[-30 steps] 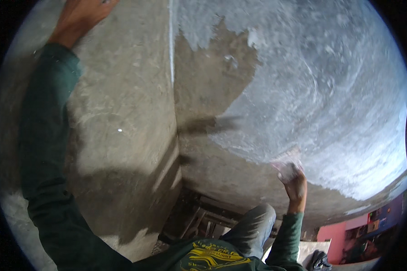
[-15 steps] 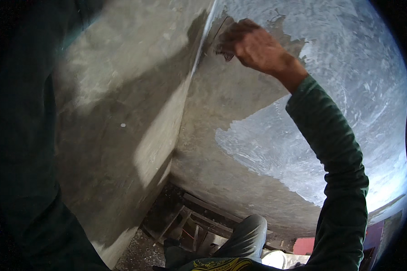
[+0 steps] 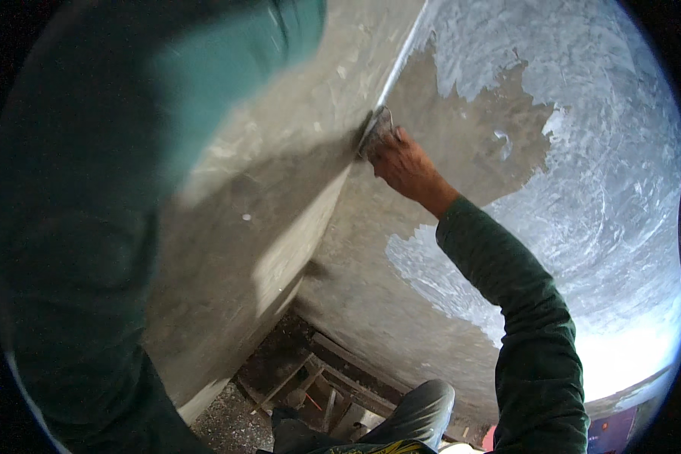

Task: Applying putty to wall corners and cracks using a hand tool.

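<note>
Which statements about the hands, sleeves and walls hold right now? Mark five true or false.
1. The right hand holds a flat piece at the corner. True.
2. The left hand shows beside the right. False: it is out of view; only the left sleeve shows.
3. A white line runs up the corner above the right hand. True.
4. The right-hand wall is coated all over. False: a brown patch shows beside the pale grey coat.
5. The right sleeve is bright red. False: the right sleeve is dark green.

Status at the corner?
Right hand gripping flat tool at wall corner. Left hand out of view. Left sleeve hides part of left wall.
</note>
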A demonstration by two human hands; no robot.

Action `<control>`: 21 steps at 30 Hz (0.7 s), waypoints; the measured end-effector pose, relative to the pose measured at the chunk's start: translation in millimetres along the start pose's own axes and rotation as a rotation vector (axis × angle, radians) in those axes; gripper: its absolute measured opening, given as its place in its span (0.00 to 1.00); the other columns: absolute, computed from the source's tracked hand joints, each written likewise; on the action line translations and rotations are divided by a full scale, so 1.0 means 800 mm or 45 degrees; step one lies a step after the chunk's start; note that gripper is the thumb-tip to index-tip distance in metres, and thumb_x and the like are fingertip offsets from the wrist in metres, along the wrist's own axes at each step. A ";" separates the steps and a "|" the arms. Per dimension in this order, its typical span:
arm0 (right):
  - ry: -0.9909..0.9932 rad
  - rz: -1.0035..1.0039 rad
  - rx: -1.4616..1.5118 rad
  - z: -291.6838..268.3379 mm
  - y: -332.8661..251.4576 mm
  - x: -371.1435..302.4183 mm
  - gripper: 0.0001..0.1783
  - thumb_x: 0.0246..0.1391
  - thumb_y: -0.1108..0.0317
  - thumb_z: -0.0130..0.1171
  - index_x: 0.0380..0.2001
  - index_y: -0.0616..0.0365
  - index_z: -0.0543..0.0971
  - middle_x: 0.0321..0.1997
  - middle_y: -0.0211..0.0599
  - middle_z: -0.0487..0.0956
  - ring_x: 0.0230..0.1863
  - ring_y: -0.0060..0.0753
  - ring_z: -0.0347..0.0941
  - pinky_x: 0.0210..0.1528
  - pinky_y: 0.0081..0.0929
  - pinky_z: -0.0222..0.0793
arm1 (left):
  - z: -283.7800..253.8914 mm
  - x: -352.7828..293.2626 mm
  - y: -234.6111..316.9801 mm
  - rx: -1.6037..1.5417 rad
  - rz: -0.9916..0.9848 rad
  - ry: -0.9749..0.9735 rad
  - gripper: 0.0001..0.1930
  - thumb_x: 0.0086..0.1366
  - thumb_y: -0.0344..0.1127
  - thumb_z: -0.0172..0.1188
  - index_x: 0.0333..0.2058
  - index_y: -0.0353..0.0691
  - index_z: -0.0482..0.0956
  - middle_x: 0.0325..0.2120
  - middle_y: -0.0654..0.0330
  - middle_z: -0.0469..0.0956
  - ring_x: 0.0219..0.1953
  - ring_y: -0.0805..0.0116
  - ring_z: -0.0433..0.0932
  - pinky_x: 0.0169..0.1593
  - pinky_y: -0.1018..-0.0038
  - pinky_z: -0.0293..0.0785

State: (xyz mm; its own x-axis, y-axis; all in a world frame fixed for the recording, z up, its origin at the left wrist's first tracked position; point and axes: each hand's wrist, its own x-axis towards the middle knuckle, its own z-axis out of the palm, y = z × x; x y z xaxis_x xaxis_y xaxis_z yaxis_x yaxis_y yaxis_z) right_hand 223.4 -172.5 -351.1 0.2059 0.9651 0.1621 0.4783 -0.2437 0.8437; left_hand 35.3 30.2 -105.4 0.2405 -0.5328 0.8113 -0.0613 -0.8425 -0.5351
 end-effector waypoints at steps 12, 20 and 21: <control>-0.068 0.053 -0.161 0.015 -0.021 -0.002 0.20 0.55 0.59 0.52 0.48 0.55 0.79 0.52 0.37 0.76 0.61 0.43 0.63 0.64 0.47 0.54 | 0.073 -0.040 0.033 -0.218 0.110 -0.557 0.08 0.49 0.31 0.60 0.28 0.36 0.82 0.30 0.52 0.80 0.41 0.57 0.78 0.52 0.66 0.73; -0.253 0.078 -0.228 -0.003 -0.034 -0.009 0.15 0.53 0.59 0.55 0.40 0.51 0.83 0.47 0.34 0.76 0.56 0.39 0.64 0.58 0.42 0.55 | 0.063 -0.043 0.033 -0.207 0.131 -0.578 0.09 0.48 0.31 0.61 0.31 0.36 0.82 0.30 0.52 0.80 0.41 0.58 0.78 0.51 0.65 0.74; -0.230 0.078 -0.240 -0.006 -0.037 -0.014 0.14 0.52 0.60 0.55 0.39 0.50 0.83 0.46 0.33 0.76 0.56 0.38 0.64 0.56 0.41 0.55 | 0.062 -0.044 0.033 -0.217 0.133 -0.581 0.09 0.48 0.31 0.61 0.31 0.36 0.82 0.30 0.52 0.80 0.41 0.58 0.78 0.51 0.65 0.74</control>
State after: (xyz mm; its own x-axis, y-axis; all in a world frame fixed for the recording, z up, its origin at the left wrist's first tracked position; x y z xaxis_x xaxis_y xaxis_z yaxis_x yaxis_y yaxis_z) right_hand 202.9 -175.8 -375.2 0.3869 0.9121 0.1359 0.2961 -0.2624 0.9184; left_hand 73.1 30.6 -159.6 0.6216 -0.5586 0.5492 -0.2565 -0.8075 -0.5311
